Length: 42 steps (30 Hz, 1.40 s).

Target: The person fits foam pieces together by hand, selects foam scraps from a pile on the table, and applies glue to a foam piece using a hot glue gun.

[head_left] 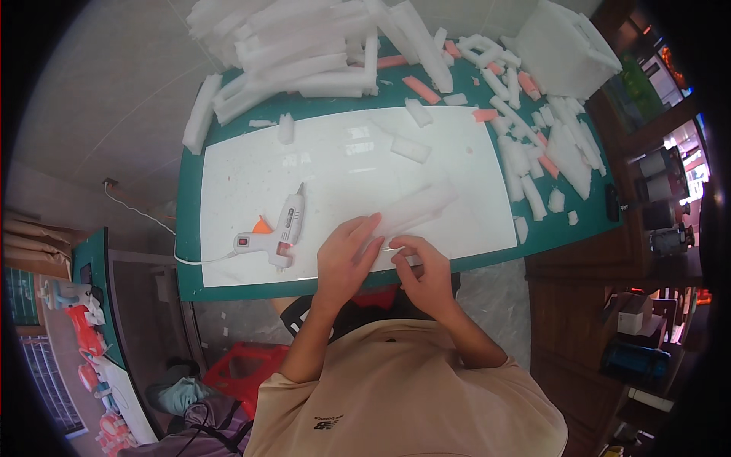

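A long white foam strip (417,210) slants away over the white board near its front edge. My left hand (344,255) is closed round the strip's near end, thumb on one side and fingers on the other. Beside it, my right hand (424,273) has thumb and forefinger drawn together close to the left thumb. Between the hands a small pale edge shows, and I cannot make out what it is. To the left a white hot glue gun (280,236) with an orange part lies on its side, nozzle pointing away, apart from both hands.
The white board (244,164) lies on a green table (190,228). Long foam pieces (297,53) are piled at the back. Foam scraps (525,148) with pink bits cover the right, near a large foam block (567,49). A white cord (145,215) runs from the glue gun to the wall.
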Motion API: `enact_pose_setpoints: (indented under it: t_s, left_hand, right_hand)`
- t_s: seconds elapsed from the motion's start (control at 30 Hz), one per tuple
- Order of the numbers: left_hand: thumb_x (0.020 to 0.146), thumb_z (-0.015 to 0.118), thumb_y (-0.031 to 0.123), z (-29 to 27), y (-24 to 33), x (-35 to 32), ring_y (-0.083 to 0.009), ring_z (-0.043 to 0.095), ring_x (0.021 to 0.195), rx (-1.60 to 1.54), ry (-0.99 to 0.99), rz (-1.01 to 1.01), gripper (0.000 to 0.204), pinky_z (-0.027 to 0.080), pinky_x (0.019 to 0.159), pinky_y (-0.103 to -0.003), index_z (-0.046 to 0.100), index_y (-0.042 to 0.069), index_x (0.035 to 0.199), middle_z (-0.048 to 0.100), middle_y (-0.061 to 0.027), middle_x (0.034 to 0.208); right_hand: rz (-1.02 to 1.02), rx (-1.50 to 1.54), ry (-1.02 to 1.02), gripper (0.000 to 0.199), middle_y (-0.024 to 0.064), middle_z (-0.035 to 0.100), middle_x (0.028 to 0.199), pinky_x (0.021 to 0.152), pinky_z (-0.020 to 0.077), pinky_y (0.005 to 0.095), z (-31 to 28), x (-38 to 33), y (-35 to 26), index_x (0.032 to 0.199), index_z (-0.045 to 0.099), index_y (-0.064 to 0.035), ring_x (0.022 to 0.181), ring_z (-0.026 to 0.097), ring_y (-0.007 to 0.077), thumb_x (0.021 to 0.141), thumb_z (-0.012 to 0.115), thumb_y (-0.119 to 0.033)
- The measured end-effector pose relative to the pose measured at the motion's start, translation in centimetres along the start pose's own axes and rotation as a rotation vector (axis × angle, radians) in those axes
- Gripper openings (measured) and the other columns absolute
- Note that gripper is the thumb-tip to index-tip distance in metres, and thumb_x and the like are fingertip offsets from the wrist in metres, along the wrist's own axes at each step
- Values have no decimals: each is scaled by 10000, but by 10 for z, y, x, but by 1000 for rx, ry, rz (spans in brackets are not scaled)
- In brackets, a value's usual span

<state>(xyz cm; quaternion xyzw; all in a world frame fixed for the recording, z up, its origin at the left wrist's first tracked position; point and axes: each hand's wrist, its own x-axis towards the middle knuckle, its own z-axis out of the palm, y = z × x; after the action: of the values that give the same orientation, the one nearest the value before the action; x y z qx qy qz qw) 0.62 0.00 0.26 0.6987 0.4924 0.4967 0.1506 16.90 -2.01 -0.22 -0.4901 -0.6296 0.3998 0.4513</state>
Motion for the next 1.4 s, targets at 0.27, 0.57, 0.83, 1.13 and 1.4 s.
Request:
enact_pose_setpoints:
  t_s: [0.27, 0.57, 0.83, 1.13, 1.4]
  left_hand:
    - [774, 731, 22, -1, -1, 0, -323, 650, 884, -33, 0, 9, 419, 530, 750, -375, 643, 73, 1180, 658, -154, 1012]
    - [766, 734, 11, 0, -2, 2, -314, 648, 855, -46, 8, 42, 439, 529, 716, -370, 639, 73, 1191, 653, -148, 1000]
    - [766, 740, 17, -1, 0, 2, -312, 647, 850, -43, -6, 51, 478, 527, 709, -368, 618, 69, 1225, 653, -150, 1008]
    - [763, 767, 47, -1, -1, -5, -330, 650, 864, -29, -21, -27, 556, 525, 731, -382, 545, 26, 1272, 657, -172, 1033]
    - [693, 835, 36, 2, 0, -25, -273, 638, 773, 88, 132, 162, 535, 526, 635, -320, 574, 11, 1159, 657, -169, 977]
  right_hand:
    - [-124, -145, 74, 396, 57, 644, 913, 467, 441, 228, -13, 15, -23, 1242, 581, -32, 664, 592, 114, 850, 603, 16]
    - [-126, -172, 70, 416, 49, 619, 879, 461, 432, 240, -13, 19, -22, 1263, 574, -44, 637, 564, 122, 851, 618, 1]
    - [-98, -125, 64, 414, 62, 634, 919, 493, 449, 231, -13, 18, -21, 1269, 566, -31, 660, 571, 118, 859, 618, -8]
    - [25, -10, 129, 726, 117, 686, 1019, 552, 490, 216, -19, 4, -13, 1500, 205, -25, 633, 605, 100, 883, 588, -10]
    - [291, 164, -50, 865, 188, 662, 1161, 523, 509, 232, -21, 2, -30, 1531, -4, -83, 550, 618, 107, 884, 563, -3]
